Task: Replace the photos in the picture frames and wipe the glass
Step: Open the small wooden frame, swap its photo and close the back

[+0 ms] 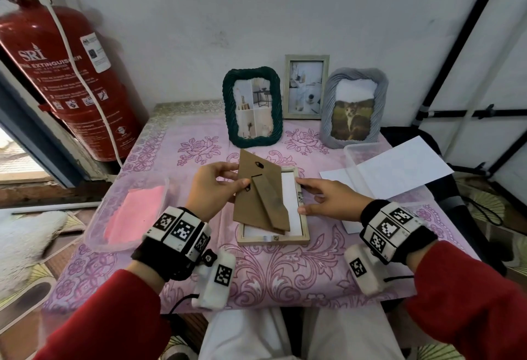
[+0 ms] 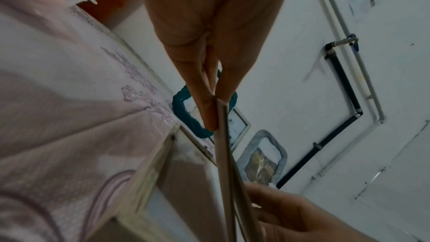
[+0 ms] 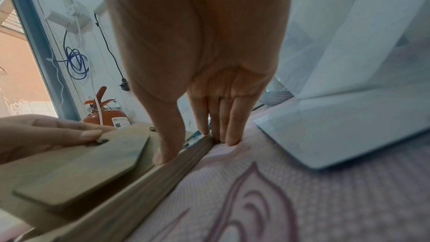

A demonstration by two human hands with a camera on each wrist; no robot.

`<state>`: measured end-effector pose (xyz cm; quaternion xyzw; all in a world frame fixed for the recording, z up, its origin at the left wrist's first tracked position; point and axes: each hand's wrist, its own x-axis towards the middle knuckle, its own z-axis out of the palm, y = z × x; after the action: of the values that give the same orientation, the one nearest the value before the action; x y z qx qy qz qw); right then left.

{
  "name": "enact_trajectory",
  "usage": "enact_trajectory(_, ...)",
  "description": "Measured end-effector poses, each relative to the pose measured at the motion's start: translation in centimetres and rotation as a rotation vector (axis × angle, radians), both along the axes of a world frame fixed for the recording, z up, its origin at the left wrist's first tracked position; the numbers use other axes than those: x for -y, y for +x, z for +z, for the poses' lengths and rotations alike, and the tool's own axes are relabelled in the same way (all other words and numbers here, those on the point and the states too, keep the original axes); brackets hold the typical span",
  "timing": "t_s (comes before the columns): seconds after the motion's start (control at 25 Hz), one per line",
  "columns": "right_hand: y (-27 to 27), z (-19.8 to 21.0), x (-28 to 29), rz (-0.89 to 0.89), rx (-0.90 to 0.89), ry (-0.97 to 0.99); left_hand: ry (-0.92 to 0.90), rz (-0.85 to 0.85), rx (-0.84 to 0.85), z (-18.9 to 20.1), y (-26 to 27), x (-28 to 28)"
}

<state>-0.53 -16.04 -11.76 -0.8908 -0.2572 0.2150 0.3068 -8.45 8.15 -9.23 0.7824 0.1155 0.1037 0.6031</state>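
Observation:
A pale wooden picture frame (image 1: 273,239) lies face down on the pink flowered tablecloth (image 1: 285,279). Its brown backing board (image 1: 256,197), with a fold-out stand, is lifted off and tilted. My left hand (image 1: 238,177) pinches the board's left edge between thumb and fingers; the left wrist view shows that pinch (image 2: 215,102) on the board's thin edge (image 2: 223,154). A white sheet (image 1: 291,200) shows inside the frame. My right hand (image 1: 306,195) rests with straight fingers along the frame's right rail (image 3: 163,172), thumb on the rim.
Three frames stand at the back: a dark green rope one (image 1: 252,137), a pale wooden one (image 1: 306,58) and a grey one (image 1: 353,74) with a cat photo. A clear tub with pink cloth (image 1: 134,211) sits left, white papers (image 1: 399,171) right, a fire extinguisher (image 1: 65,80) far left.

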Motion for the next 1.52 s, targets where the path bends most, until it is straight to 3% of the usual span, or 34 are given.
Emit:
enact_trajectory(0.32, -0.1, 0.1, -0.1, -0.004, -0.009, 0.022, 0.059, 0.015, -0.095, -1.7, 0.1, 1.1)
enact_trajectory(0.48, -0.1, 0.3, 0.0, 0.001, -0.015, 0.032, 0.429, 0.019, -0.098, -2.2, 0.3, 0.8)
enact_trajectory(0.56, -0.2, 0.3, -0.1, 0.015, 0.007, 0.004, 0.531, -0.032, -0.128, -2.2, 0.3, 0.6)
enact_trajectory(0.72, -0.4, 0.4, -0.4, 0.009, 0.064, -0.021, 0.491, -0.06, -0.202, -2.6, 0.3, 0.7)
enact_trajectory(1.52, -0.7, 1.0, -0.6, -0.02, 0.031, 0.027, 0.401, -0.098, -0.17, -2.9, -0.1, 0.4)
